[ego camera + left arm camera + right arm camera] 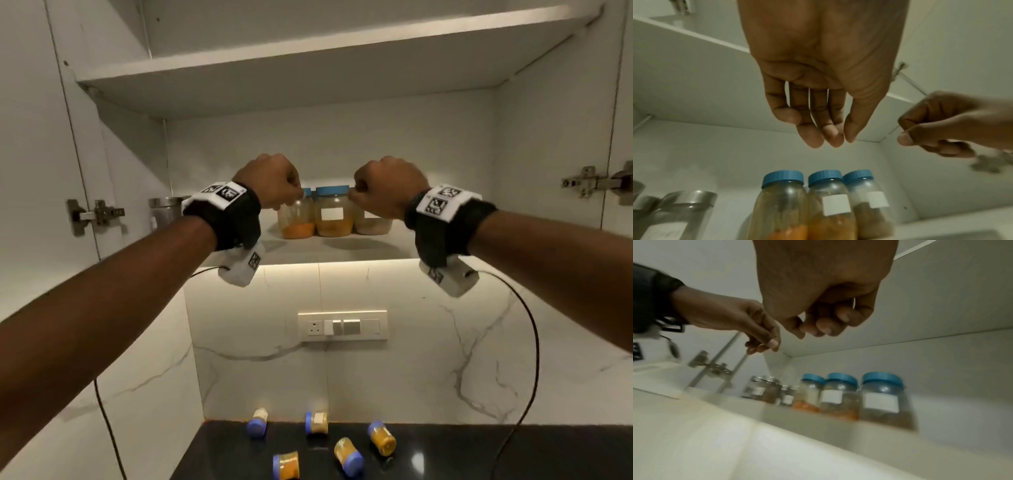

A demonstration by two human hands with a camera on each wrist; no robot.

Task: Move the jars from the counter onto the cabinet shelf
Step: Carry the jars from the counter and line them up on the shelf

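Three blue-lidded jars stand side by side on the lower cabinet shelf [342,251]: an orange-filled jar [297,219], a labelled middle jar [334,214] and a brown-filled jar [373,224]. Both hands hover just in front of their lids, holding nothing. My left hand [274,181] hangs with its fingers [813,138] loosely extended above the jars [830,203]. My right hand [383,186] has its fingers [828,326] curled into the palm, near the right jar [884,399]. Several small blue-lidded jars lie on their sides on the black counter [479,455], among them one jar [317,423] and another jar [348,456].
A steel canister [164,212] stands at the shelf's left end. An upper shelf [308,58] hangs overhead. The open cabinet doors show their hinges [96,214] on both sides. A switch panel [342,325] sits on the marble backsplash. Cables trail from both wrists.
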